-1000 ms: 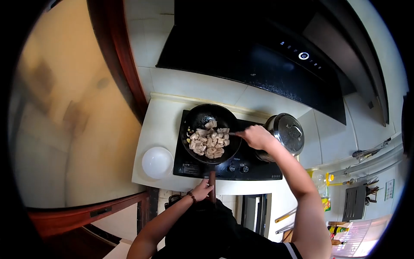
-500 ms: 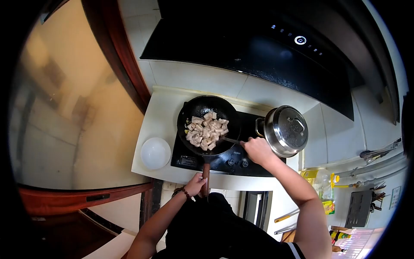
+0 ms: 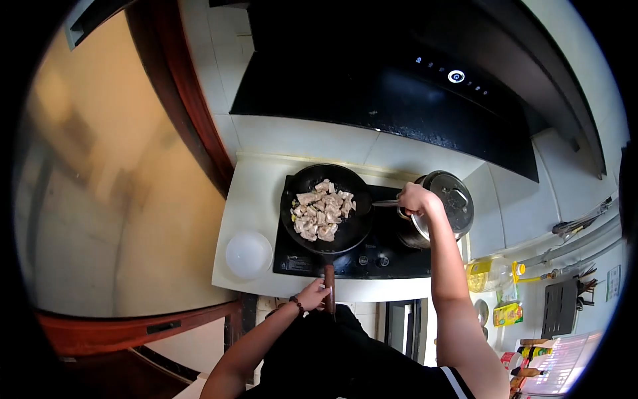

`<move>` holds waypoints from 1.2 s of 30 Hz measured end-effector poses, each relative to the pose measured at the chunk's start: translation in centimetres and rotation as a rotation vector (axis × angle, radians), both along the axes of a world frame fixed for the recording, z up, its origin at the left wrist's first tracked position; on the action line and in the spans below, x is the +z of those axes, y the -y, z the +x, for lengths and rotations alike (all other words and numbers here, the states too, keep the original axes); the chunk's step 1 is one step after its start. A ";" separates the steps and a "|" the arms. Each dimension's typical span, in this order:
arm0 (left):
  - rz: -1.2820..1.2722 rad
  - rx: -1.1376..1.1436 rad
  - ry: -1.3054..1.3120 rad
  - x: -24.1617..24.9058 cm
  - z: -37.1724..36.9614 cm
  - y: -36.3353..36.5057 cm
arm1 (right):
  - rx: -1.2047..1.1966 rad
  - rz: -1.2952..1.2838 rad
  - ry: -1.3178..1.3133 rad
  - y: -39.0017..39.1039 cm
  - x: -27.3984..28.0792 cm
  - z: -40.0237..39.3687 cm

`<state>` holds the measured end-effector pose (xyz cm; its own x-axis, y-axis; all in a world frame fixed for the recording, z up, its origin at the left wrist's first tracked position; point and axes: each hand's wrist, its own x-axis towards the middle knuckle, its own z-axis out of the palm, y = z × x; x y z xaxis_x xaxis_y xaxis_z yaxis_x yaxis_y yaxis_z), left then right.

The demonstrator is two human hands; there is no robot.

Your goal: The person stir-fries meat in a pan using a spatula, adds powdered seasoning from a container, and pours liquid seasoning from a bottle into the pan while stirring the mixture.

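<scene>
Left arm: slanting up from the bottom of the frame, left of centre; bead bracelet (image 3: 297, 306) at the wrist. Left hand (image 3: 314, 294), lower centre: clasped from its left side on the brown wok handle (image 3: 329, 287), the wrap of the fingers partly hidden from where I stand.

Right arm: rising steeply from the lower right, wrist bent, knuckles up. Right hand (image 3: 417, 197), right of centre: closed round a utensil (image 3: 387, 203) that points left, its far end at the wok's right side; whether it touches the wall I cannot tell. The two hands well apart.

Wok (image 3: 357, 229), one, black: centre of the frame, on the cooktop (image 3: 299, 265), above the left hand and left of the right.

Meat pieces (image 3: 322, 213), pale, heaped inside the wok, clear of both hands.

Lidded pot (image 3: 457, 211): directly behind the right hand.

Bowl (image 3: 249, 255), white: on the table (image 3: 256, 193), left of the cooktop.
</scene>
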<state>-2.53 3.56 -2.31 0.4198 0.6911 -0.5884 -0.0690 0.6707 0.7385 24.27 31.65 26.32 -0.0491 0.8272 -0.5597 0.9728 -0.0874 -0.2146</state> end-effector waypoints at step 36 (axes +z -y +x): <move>0.136 -0.036 -0.099 0.3 -0.5 0.6 | 0.593 0.252 0.143 7.7 -3.4 -7.1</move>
<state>-3.03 2.93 -2.04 0.3899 0.7530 -0.5300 0.0310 0.5645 0.8248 17.20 23.92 22.94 -0.4761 0.7897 -0.3870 0.8612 0.5078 -0.0232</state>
